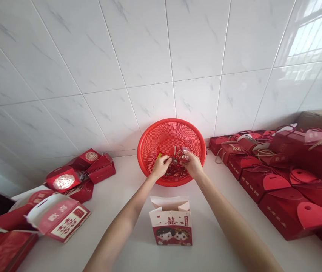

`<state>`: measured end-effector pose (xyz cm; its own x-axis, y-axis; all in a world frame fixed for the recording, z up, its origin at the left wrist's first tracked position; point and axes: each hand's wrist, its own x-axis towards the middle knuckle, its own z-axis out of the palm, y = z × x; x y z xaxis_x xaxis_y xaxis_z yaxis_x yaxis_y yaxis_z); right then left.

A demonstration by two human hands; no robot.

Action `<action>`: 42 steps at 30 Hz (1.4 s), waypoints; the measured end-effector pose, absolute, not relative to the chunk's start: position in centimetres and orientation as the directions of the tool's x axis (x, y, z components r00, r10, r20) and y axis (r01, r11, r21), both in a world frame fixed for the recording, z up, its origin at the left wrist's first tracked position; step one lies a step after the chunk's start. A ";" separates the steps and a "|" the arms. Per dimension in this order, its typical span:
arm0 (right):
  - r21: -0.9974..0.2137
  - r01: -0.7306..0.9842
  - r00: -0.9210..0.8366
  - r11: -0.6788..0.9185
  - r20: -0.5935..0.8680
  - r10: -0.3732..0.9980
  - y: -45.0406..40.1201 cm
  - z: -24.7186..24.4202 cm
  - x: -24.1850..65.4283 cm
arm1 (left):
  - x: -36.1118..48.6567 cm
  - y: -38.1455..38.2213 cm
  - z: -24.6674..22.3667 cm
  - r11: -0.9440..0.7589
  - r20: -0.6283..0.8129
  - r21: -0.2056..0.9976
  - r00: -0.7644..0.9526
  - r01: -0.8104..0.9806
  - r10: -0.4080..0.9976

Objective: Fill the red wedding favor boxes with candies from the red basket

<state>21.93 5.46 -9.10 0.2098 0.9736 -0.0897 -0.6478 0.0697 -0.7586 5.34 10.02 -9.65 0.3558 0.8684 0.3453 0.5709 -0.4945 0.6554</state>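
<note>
Both my hands reach into a red plastic basket (143,151) that holds small red-wrapped candies (174,170). My left hand (161,166) is at the near left part of the pile, thumb and fingers pinched on something too small to make out. At the right side of the basket, my right hand (192,163) is closed around some shiny red-wrapped candies (184,155). In front of the basket, between my forearms, an open white and red paper box (171,227) with two cartoon faces stands upright.
Rows of red gift boxes (262,185) fill the right side of the white table (127,234). More red boxes (102,168) lie at the left, some open. A tiled wall (149,45) rises behind the basket.
</note>
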 end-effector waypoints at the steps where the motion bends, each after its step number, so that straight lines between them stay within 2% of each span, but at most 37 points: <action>1: -0.758 -0.648 0.204 0.068 -0.087 0.975 5.4 -9.1 21.9 | 5.2 9.9 -9.7 -0.487 0.347 0.672 0.343 0.557 0.873; 7: -0.760 -0.648 0.167 0.050 -0.078 0.983 5.2 -8.5 21.9 | 4.5 9.4 -9.6 -0.440 0.370 0.737 0.238 0.513 0.898; 12: -0.773 -0.634 0.128 0.028 -0.069 0.989 4.7 -7.8 22.1 | 3.6 9.2 -8.8 -0.427 0.441 0.715 0.117 0.554 0.890; 15: -0.782 -0.624 0.105 0.013 -0.067 0.992 4.3 -7.3 22.3 | 3.0 8.8 -8.4 -0.492 0.414 0.666 0.271 0.561 0.869; 19: -0.790 -0.613 0.100 0.018 -0.055 0.993 3.7 -6.3 22.8 | 2.4 7.8 -8.0 -0.553 0.224 0.633 0.556 0.542 0.800; 22: -0.792 -0.609 0.116 0.038 -0.042 0.992 3.2 -5.3 23.5 | 2.4 7.1 -7.5 -0.543 0.105 0.612 0.621 0.576 0.777; 29: -0.798 -0.599 0.106 0.058 -0.007 0.994 1.4 -4.3 23.9 | 3.6 6.6 -6.8 -0.511 -0.039 0.599 0.660 0.617 0.751; 33: -0.799 -0.599 0.107 0.045 -0.024 0.994 0.6 -4.2 23.8 | 4.6 6.6 -6.9 -0.600 -0.020 0.494 0.698 0.629 0.716; 37: -0.810 -0.582 0.128 0.078 0.003 0.992 0.4 -4.1 24.2 | 4.9 6.7 -6.9 -0.626 0.046 0.404 0.669 0.667 0.742; 39: -0.815 -0.573 0.134 0.090 0.016 0.991 0.6 -4.1 24.4 | 4.8 6.9 -7.0 -0.610 0.070 0.396 0.640 0.686 0.765; 42: -0.813 -0.574 0.158 0.098 0.007 0.987 1.2 -4.1 24.4 | 4.6 7.3 -7.2 -0.572 0.141 0.452 0.579 0.684 0.803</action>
